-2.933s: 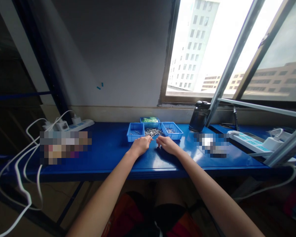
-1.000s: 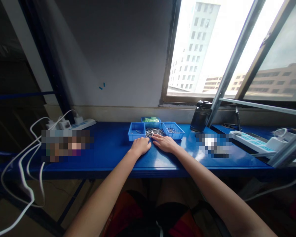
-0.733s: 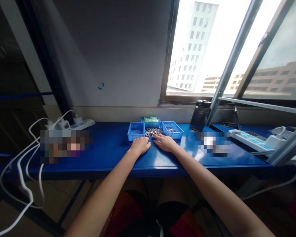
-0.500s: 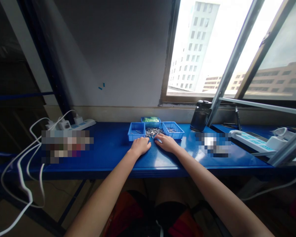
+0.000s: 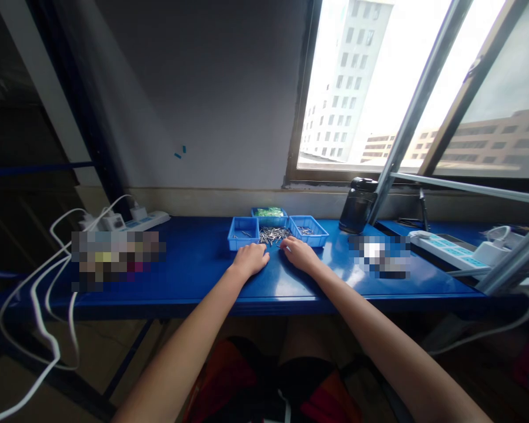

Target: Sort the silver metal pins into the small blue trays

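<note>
A heap of small, slim metal pieces (image 5: 273, 235) lies on the blue table between several blue trays; their exact kind is too small to make out. My right hand (image 5: 300, 254) is at the near right edge of this heap, its fingers curled and drawn together at the tips. Resting on the table in front of the left tray (image 5: 243, 241) is my left hand (image 5: 249, 259), fingers bent and closed, tips mostly hidden. A few metal pieces lie in that tray. More of them are in the right tray (image 5: 320, 241). The back tray (image 5: 255, 219) holds green packets (image 5: 270, 212).
A dark bottle (image 5: 357, 207) stands by the metal post at right. Power strips lie on the right (image 5: 454, 254) and the left (image 5: 147, 222), with white cables (image 5: 36, 299) hanging at left. Blurred items sit on both sides of the table (image 5: 194, 270).
My right hand has drawn slightly right, away from the heap's middle, uncovering more metal pieces. My left hand stays nearly in place. The whole view has shifted a little.
</note>
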A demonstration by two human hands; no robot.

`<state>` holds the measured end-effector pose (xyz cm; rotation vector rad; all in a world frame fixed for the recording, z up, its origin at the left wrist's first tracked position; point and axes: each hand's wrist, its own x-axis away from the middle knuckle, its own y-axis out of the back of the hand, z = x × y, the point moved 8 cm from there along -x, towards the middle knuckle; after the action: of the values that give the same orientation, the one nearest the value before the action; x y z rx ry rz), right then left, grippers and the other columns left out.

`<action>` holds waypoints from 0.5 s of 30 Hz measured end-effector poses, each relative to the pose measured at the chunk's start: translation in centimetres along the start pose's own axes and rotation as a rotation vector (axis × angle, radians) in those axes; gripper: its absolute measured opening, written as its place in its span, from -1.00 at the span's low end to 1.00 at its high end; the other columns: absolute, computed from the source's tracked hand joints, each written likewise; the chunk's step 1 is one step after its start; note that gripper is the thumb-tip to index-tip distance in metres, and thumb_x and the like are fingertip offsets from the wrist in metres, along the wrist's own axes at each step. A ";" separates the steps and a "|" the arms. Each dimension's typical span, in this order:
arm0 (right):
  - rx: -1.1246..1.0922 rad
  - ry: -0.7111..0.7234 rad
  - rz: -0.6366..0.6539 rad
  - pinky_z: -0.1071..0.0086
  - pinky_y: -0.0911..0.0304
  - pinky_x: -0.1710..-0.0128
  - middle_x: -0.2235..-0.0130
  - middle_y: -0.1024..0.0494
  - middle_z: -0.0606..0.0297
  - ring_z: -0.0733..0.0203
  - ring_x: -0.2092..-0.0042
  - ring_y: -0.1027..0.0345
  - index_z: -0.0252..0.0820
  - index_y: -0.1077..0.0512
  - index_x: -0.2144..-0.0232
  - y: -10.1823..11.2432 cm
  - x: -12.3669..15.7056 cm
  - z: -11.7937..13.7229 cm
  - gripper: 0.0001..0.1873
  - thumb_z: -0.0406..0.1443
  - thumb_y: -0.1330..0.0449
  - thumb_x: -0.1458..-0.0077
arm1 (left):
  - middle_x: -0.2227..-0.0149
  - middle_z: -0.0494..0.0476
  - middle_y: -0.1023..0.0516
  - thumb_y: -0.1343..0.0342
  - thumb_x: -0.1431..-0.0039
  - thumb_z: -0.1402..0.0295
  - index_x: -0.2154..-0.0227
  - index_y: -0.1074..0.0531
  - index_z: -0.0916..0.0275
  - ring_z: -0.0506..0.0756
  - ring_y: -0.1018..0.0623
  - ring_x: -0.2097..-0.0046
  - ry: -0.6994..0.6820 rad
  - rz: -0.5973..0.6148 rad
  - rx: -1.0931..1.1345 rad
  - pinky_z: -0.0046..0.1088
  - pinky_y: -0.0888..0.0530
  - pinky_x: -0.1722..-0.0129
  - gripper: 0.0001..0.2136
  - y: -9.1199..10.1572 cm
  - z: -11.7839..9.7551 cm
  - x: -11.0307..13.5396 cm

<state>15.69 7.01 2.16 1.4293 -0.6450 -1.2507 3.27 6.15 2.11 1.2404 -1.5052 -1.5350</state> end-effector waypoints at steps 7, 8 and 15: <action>-0.116 0.104 -0.045 0.44 -0.14 0.22 0.20 -0.42 0.24 0.25 0.20 -0.30 -0.15 -0.35 0.25 0.1 0.0 0.3 -0.79 -0.39 0.02 -0.06 | 0.18 0.20 -0.48 0.15 -0.12 0.22 0.11 -0.31 0.16 0.20 -0.47 0.16 0.006 -0.014 0.010 -0.30 -0.38 0.22 -0.69 -0.2 0.2 -0.2; -0.141 0.136 -0.053 0.44 -0.14 0.21 0.20 -0.42 0.25 0.27 0.21 -0.30 -0.15 -0.35 0.25 0.2 0.1 0.5 -0.79 -0.39 0.02 -0.06 | 0.17 0.20 -0.48 0.15 -0.13 0.23 0.09 -0.29 0.15 0.20 -0.47 0.15 0.007 -0.020 0.011 -0.30 -0.38 0.22 -0.69 -0.3 0.3 -0.3; -0.263 0.326 -0.073 0.44 -0.18 0.25 0.23 -0.42 0.25 0.31 0.28 -0.30 -0.17 -0.34 0.27 1.3 0.9 2.8 -0.81 -0.37 0.03 -0.09 | 0.18 0.18 -0.48 0.15 -0.14 0.22 0.09 -0.29 0.13 0.17 -0.47 0.16 0.001 -0.010 0.014 -0.35 -0.37 0.22 -0.69 -0.3 0.4 -0.4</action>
<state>13.66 4.81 3.44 1.4022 -0.2003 -1.0804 3.07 6.67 1.80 1.2587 -1.5139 -1.5327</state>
